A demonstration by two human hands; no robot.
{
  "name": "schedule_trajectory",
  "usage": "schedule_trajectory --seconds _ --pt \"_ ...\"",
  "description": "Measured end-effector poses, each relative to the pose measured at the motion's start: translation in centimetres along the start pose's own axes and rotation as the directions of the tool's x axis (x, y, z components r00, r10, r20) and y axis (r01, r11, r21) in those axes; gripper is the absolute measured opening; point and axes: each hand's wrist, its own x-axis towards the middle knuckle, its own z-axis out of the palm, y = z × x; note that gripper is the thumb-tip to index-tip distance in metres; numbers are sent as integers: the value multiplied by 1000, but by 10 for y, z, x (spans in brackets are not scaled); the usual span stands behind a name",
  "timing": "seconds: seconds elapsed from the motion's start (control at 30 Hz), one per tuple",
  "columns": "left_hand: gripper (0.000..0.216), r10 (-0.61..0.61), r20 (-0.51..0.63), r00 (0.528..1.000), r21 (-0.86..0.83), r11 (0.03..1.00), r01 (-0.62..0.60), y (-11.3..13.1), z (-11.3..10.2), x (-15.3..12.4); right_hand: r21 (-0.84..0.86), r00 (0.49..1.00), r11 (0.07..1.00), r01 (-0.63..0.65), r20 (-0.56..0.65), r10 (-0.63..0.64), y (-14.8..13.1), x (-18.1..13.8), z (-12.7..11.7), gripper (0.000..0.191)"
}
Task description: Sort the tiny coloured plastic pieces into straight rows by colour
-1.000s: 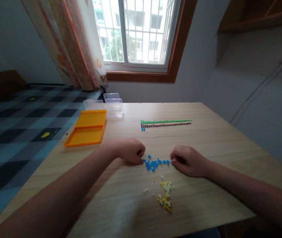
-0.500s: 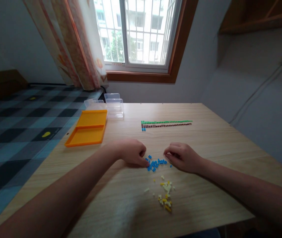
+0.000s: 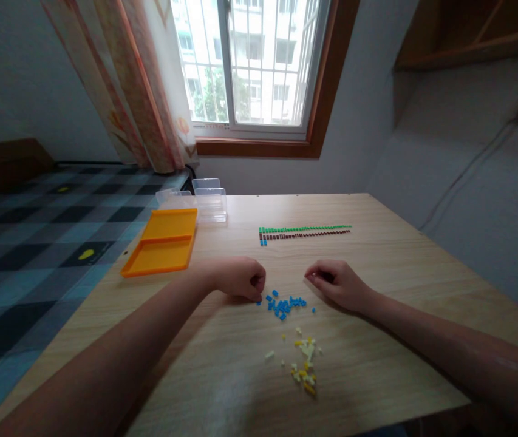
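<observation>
Blue bricks (image 3: 281, 307): one now singled out, left of pile, by our left hand (image 3: 240, 279); right hand (image 3: 338, 282) opposite; both curled narrow, contents unclear.

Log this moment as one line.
left hand: at stray blue brick, contact unclear | right hand: beside blue brick pile, grip unclear | yellow-cream pile: nearer camera

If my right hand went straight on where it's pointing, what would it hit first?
Probably your left hand, though depth is hard to judge; the line seems to pass just beyond the blue pieces.
</observation>
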Motion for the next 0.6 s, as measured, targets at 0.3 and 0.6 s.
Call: schedule_trajectory --seconds 0.3,0.6 --pt "8 -23 -182 983 106 993 43 -3 6 8 67 997 995 -75 -11 76 9 14 2 26" --pt "18 -48 -267 963 40 997 61 -11 4 11 70 1000 997 -28 8 27 18 61 17 24"
